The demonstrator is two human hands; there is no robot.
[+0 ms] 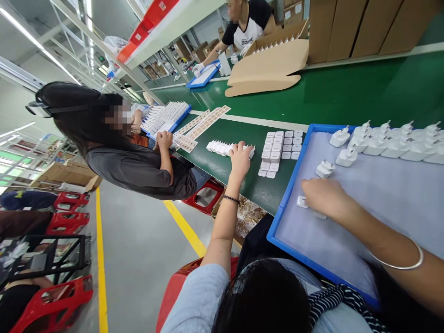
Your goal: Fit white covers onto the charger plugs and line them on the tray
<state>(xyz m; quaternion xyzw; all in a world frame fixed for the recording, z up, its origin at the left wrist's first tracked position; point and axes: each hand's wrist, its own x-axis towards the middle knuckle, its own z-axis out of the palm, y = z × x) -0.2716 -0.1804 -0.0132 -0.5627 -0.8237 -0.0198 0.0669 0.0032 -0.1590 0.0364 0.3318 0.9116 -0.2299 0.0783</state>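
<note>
My left hand (240,159), with a dark beaded bracelet on the wrist, reaches over a row of white plug chargers (220,147) on the green bench. Its fingers are bent down around a charger at the row's near end. Over the blue-rimmed tray (290,188) is my right hand (324,196), wearing a silver bangle, its fingers curled and their tips mostly hidden. A white charger (302,201) lies right beside those fingers, and another (319,215) shows partly under the hand. Just beyond stands a charger with its pins up (325,169).
Stacked white square pieces (273,150) sit between my hands. More chargers (391,138) stand in rows along the tray's far side. Sticker sheets (204,125) lie further left, near a co-worker (138,162). Brown cartons (347,32) and bent cardboard (267,69) occupy the far side.
</note>
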